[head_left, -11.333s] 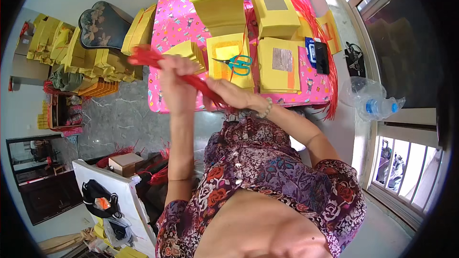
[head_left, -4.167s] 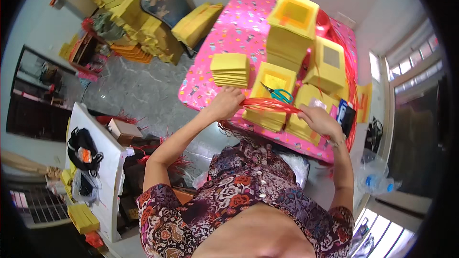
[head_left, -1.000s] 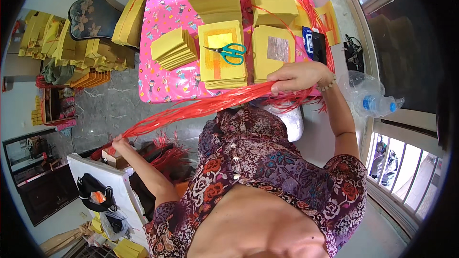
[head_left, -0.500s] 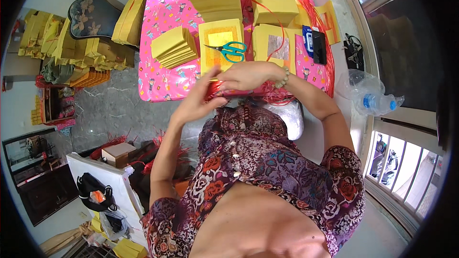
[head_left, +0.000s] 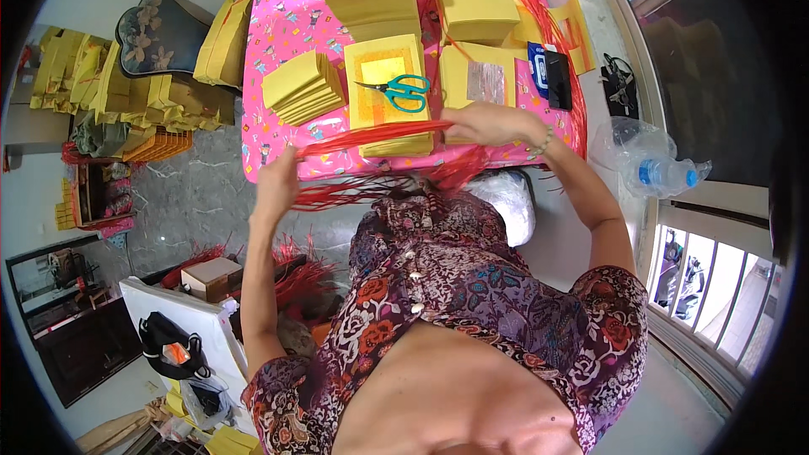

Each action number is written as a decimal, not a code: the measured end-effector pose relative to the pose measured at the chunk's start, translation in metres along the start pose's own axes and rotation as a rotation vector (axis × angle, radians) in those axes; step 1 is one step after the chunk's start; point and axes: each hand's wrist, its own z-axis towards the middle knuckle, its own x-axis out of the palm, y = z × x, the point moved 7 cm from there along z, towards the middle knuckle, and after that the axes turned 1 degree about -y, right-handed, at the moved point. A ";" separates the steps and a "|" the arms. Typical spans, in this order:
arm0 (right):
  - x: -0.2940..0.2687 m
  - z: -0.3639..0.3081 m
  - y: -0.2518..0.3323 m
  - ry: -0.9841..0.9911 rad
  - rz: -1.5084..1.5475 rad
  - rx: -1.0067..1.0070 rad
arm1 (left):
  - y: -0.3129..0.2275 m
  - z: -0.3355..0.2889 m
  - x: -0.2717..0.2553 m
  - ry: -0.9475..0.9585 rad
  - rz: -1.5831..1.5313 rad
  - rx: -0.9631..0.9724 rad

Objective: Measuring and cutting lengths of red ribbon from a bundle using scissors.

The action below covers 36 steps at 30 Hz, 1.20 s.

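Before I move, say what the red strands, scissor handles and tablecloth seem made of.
Red strands: probably glossy plastic, given their sheen. Scissor handles: likely smooth plastic, judging by even teal colour. Pink tablecloth: glossy, plastic or coated cloth, with surface glare.

Home-like workroom, yellow paper stacks (head_left: 371, 13)

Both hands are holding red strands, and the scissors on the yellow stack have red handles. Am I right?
Nearly: the head view shows teal-handled scissors, not red-handled ones. They do lie on the yellow stack, and the left hand and right hand do hold red strands.
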 end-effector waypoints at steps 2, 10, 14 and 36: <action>0.001 -0.011 -0.025 0.005 -0.033 0.104 | 0.028 -0.015 -0.014 -0.090 -0.022 -0.037; -0.006 0.005 0.015 -0.071 -0.149 0.156 | 0.012 0.001 0.014 0.087 0.125 0.044; 0.008 0.039 0.045 -0.110 -0.243 0.023 | -0.117 0.047 0.015 -0.011 -0.190 0.279; -0.010 0.010 0.036 -0.335 -0.443 -0.003 | -0.086 0.041 0.034 0.134 -0.018 0.284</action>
